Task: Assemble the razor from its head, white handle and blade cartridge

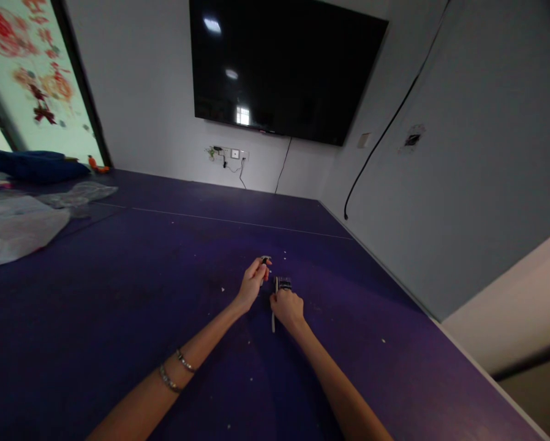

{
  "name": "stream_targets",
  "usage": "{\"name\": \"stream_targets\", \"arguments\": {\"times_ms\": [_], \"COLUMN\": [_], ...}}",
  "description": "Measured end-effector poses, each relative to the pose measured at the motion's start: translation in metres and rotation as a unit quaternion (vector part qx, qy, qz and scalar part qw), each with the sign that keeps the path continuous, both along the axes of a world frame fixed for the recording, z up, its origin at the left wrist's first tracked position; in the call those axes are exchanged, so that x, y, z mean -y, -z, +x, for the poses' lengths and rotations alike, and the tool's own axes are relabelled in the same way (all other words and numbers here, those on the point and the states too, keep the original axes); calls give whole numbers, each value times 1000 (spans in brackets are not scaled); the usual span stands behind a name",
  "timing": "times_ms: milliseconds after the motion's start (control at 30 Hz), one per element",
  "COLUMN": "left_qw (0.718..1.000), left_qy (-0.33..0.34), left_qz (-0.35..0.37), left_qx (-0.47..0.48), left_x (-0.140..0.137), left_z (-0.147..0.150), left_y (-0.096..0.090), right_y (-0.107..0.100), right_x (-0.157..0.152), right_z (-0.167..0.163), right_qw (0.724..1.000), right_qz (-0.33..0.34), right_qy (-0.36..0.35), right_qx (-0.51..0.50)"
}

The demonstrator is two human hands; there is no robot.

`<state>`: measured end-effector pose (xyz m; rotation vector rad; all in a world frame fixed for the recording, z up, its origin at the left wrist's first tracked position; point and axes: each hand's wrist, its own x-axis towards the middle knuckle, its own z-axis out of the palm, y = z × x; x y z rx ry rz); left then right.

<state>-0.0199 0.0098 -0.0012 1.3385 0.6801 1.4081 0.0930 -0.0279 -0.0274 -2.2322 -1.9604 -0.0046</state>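
My left hand (255, 278) is closed around a small tool (264, 260) with a dark part and a pale, thin end at the top; its kind is too small to make out. Just to its right, my right hand (288, 306) grips a dark, ridged object (284, 282) that rests low over the purple surface (174, 318). A narrow pale strip (273, 323) sticks out beneath that hand toward me. Fingers hide most of both things. The two hands are close together but apart.
Small white scraps (223, 289) dot the surface. Clear plastic sheeting (22, 226) and a dark blue cloth bundle (33, 165) lie at left. A television (284, 67) hangs on the far wall, and a black cable (389, 122) runs down the right wall.
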Motion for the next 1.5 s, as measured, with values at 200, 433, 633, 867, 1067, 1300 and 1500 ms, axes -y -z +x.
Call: {"name": "stream_targets", "arguments": {"times_ms": [200,433,633,867,1067,1300,1500], "left_qw": [1000,1000,999,999,999,998,998], "left_qy": [1,-4,-1,-4,-5,-7,-2], "left_qz": [-7,-6,-16,-24,-18,-24,-31], "left_qx": [-11,-22,-33,-37,-48,-50,-48], "left_x": [2,5,4,5,6,5,5], "left_z": [-1,0,0,2,2,1,2], "left_y": [0,0,4,8,11,13,15], "right_y": [2,-16,-23,-10,-12,-13,-13], "right_x": [1,-8,-25,-30,-29,-28,-30], "right_z": [-2,22,54,64,63,61,60], "right_qw": [1000,1000,999,996,995,996,996], "right_qz": [1,17,5,13,-1,2,19], "right_qy": [3,12,-43,-92,-94,-91,-91], "right_qx": [-2,3,6,-11,-13,-9,-19]}}
